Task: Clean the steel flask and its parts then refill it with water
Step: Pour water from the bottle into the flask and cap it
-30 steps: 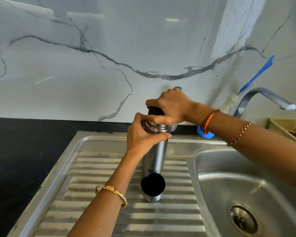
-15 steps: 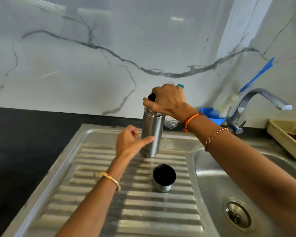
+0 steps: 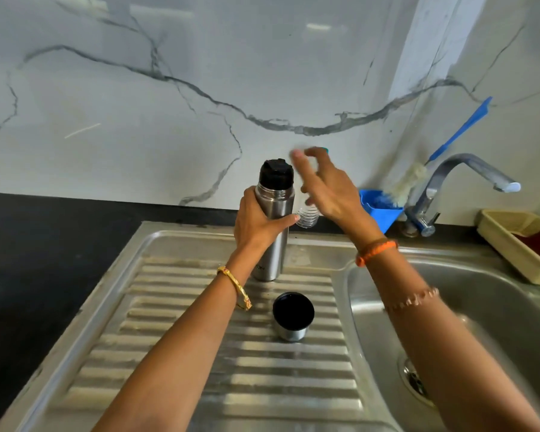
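The steel flask (image 3: 275, 232) stands upright on the ribbed drainboard (image 3: 219, 363), its black stopper (image 3: 276, 173) in its neck. My left hand (image 3: 258, 224) grips the flask's upper body. My right hand (image 3: 328, 188) hovers blurred just right of the stopper, fingers spread, holding nothing. The flask's steel cup lid (image 3: 293, 316) sits mouth-up on the drainboard in front of the flask, its inside black.
The sink basin (image 3: 468, 307) with a drain (image 3: 415, 380) lies at the right under a steel tap (image 3: 462, 176). A blue holder (image 3: 379, 210) with a bottle brush (image 3: 409, 182) stands behind. A clear plastic bottle (image 3: 307, 215) is behind the flask. A beige tray (image 3: 512, 241) is far right.
My right hand let go of the stopper and lifted off to the right. My left hand, which was loose beside the flask, now grips its upper body.
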`<state>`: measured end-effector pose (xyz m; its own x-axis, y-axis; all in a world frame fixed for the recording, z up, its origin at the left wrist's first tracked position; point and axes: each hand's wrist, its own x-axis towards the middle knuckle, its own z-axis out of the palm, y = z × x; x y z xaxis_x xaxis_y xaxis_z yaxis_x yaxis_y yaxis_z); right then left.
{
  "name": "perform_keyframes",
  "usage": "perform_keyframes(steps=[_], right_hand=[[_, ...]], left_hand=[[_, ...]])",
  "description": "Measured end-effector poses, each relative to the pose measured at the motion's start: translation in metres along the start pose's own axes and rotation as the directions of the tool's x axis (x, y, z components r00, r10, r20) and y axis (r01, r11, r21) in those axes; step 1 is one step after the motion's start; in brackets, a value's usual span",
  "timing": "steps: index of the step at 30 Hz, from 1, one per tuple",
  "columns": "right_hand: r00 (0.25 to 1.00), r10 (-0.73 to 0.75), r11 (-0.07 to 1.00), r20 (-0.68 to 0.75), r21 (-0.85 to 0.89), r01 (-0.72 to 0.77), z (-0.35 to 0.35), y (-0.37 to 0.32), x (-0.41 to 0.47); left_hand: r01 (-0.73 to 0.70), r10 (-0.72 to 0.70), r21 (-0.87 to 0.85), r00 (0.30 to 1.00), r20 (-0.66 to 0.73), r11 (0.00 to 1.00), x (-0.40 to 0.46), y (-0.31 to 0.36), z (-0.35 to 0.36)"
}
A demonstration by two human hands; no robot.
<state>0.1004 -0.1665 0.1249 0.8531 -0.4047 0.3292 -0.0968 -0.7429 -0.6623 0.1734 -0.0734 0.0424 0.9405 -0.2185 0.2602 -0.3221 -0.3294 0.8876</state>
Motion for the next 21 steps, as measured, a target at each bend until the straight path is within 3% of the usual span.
perform_keyframes(steps=[2,3,4,6,8,14,16,18,21], right_hand=[[0.994,0.113,0.959,-0.003,0.262,-0.108,0.002,0.03,-0.024],[0.987,0.145,0.942,0.067,0.297,-0.158,0.007,0.045,-0.039],[0.966,0.175,0.93,0.192,0.29,-0.226,0.013,0.06,-0.056],[0.854,0.244,0.932,0.459,0.133,-0.338,0.031,0.088,-0.085],[0.801,0.265,0.957,0.538,-0.046,-0.285,0.051,0.106,-0.109],[0.936,0.121,0.99,0.33,0.031,-0.139,0.076,0.114,-0.132],[0.959,0.119,0.981,0.256,0.118,-0.153,0.073,0.113,-0.134],[0.968,0.185,0.904,0.168,0.358,-0.234,0.069,0.11,-0.133],[0.96,0.275,0.696,0.056,0.677,-0.239,0.053,0.099,-0.119]], left_hand=[[0.004,-0.004,0.003,1.0,0.001,1.0,0.0,0.003,-0.001],[0.003,-0.003,0.012,1.0,-0.001,1.0,-0.001,0.004,-0.002],[-0.004,0.004,0.024,1.0,-0.003,1.0,-0.003,0.004,-0.004],[-0.021,0.021,0.054,1.0,-0.001,0.998,-0.006,0.006,-0.006],[-0.033,0.033,0.065,0.999,-0.003,0.997,-0.01,0.006,-0.009],[0.002,0.0,0.037,0.998,-0.055,0.999,-0.023,0.004,-0.023],[0.021,-0.019,0.031,0.998,-0.066,0.999,-0.027,0.005,-0.029],[0.028,-0.025,0.046,0.998,-0.058,0.999,-0.033,0.005,-0.036],[0.011,-0.007,0.086,0.999,-0.039,0.996,-0.042,0.005,-0.047]])
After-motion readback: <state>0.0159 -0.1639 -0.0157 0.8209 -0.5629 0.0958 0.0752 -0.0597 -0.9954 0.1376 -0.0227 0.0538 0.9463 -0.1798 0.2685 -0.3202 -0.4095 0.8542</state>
